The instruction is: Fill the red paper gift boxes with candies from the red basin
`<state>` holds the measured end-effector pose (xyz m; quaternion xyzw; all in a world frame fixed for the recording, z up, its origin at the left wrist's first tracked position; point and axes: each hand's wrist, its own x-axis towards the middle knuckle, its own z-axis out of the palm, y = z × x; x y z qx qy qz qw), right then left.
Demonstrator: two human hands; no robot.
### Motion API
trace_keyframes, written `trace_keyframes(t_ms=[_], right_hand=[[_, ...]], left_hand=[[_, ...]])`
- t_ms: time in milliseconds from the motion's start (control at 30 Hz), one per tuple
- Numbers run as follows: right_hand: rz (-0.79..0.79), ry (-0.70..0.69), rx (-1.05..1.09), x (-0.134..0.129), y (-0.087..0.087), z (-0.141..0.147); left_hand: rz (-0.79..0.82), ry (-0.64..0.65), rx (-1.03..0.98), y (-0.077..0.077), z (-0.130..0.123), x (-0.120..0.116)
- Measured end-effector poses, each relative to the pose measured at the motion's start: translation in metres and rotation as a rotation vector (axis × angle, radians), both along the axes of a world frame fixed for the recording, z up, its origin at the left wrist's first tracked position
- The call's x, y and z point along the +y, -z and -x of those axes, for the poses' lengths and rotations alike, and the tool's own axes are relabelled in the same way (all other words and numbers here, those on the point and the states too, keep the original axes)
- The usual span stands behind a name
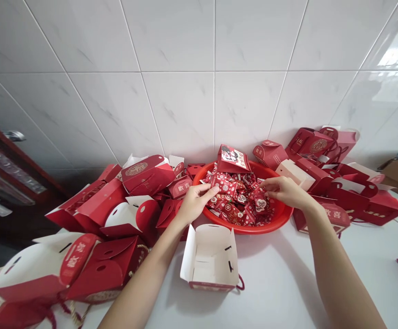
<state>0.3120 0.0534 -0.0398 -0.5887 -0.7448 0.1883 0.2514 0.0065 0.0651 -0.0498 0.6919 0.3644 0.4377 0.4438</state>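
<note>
Clock centred on basin. Boxes at 8 to 10 o'clock (147, 176), several unclosed. Left hand (195, 201) at 9, fingers pinching a red packet (225, 186) over the heap. Open box (212, 242) at 7, on worktop (264, 283): nothing inside yet. Red basin (250, 230) well stocked, so much seems left. Right hand (288, 192) at 3, fingers curled, grip unclear. More boxes beyond, 2 to 4 (346, 196).

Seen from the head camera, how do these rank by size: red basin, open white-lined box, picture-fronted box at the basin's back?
Red basin, largest
Open white-lined box, though its nearness to the camera enlarges it
Picture-fronted box, smallest
</note>
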Motion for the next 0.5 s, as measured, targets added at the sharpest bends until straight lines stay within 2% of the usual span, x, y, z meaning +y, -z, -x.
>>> trace_keyframes(t_ms=[200,500], right_hand=[[-0.112,-0.011,0.341,-0.003,-0.007,0.003],[-0.116,-0.037,0.570,-0.009,-0.014,0.026]], left_hand=[[-0.010,-0.002,-0.004,-0.001,0.000,-0.001],[-0.018,0.014,0.004,0.002,0.001,0.001]])
